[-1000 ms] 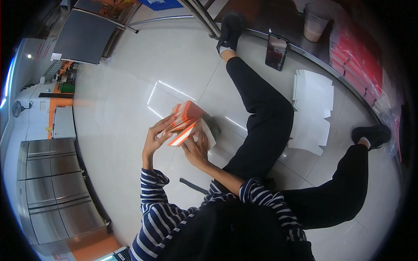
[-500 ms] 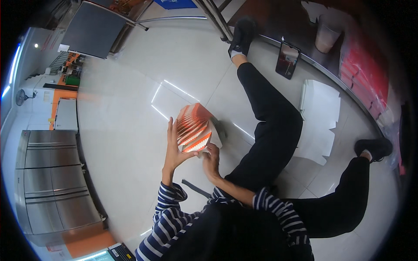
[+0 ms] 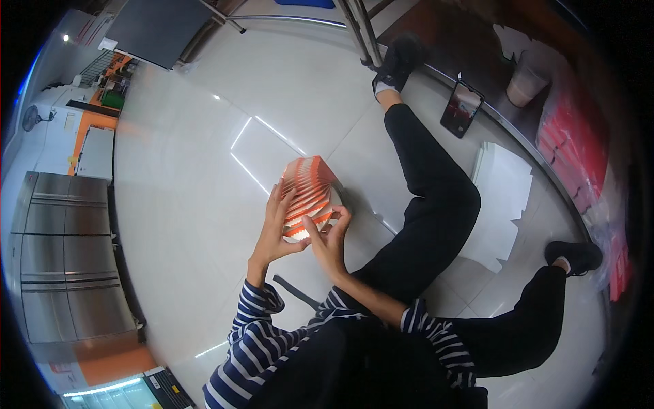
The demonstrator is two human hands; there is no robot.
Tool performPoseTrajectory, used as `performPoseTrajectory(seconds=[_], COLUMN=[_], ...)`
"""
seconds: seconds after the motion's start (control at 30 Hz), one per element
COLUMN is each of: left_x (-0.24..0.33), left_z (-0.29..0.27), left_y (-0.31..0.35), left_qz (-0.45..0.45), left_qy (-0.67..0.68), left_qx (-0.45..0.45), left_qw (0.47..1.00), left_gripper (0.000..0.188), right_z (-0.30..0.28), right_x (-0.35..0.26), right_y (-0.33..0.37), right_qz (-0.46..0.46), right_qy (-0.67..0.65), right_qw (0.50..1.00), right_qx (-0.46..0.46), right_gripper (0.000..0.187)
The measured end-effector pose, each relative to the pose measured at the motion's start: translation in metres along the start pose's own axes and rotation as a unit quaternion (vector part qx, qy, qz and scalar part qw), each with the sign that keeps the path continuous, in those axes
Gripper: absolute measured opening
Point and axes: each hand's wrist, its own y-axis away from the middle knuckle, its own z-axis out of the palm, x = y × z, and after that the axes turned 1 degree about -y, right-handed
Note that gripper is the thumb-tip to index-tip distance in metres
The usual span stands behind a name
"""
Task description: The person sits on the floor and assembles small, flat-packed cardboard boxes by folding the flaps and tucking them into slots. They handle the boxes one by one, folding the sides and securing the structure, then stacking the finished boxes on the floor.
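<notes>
A fanned stack of orange-and-white paper pieces with zigzag edges (image 3: 310,187) is between my hands, above the pale floor. My left hand (image 3: 274,228) is closed round its left side, fingers stretched along the edges and thumb at the near end. At the near right corner, my right hand (image 3: 330,245) pinches the stack, its thumb lying against the front pieces. The lower right side of the stack is partly hidden by my right fingers. I cannot tell whether the pieces are folded boxes or trays.
To the right, past my bent leg (image 3: 436,204), flat white sheets (image 3: 504,198) lie on the floor. A phone (image 3: 462,109) leans against a low dark shelf (image 3: 470,41), which bears a plastic cup (image 3: 526,80) and a red plastic-wrapped pack (image 3: 575,136). Steel refrigerators (image 3: 68,259) stand at left.
My right hand has shifted up onto the near end of the stack, its thumb now on the front pieces. My left fingers have bent in over the side. The whole view has turned slightly.
</notes>
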Motion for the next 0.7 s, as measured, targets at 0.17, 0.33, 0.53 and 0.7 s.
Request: performPoseTrajectory(seconds=[0.17,0.33,0.53,0.7], left_x=[-0.005,0.002,0.01,0.013], left_z=[0.002,0.008,0.011,0.011], left_y=[0.006,0.021,0.033,0.028], left_qz=[0.004,0.023,0.012,-0.004], left_qy=[0.05,-0.114,-0.185,-0.152], left_qx=[0.045,0.149,0.166,0.135], left_qw=[0.998,0.982,0.968,0.979], left_gripper=[0.091,0.072,0.055,0.046], right_z=[0.006,0.003,-0.002,-0.004], right_x=[-0.014,-0.026,-0.025,-0.028], right_y=[0.002,0.002,0.001,0.0], right_qz=[0.053,0.076,0.033,-0.022], right_qy=[-0.046,-0.085,-0.008,0.088], right_qw=[0.998,0.993,0.999,0.995], right_qx=[0.001,-0.01,-0.031,-0.035], right_gripper=[0.051,0.053,0.053,0.053])
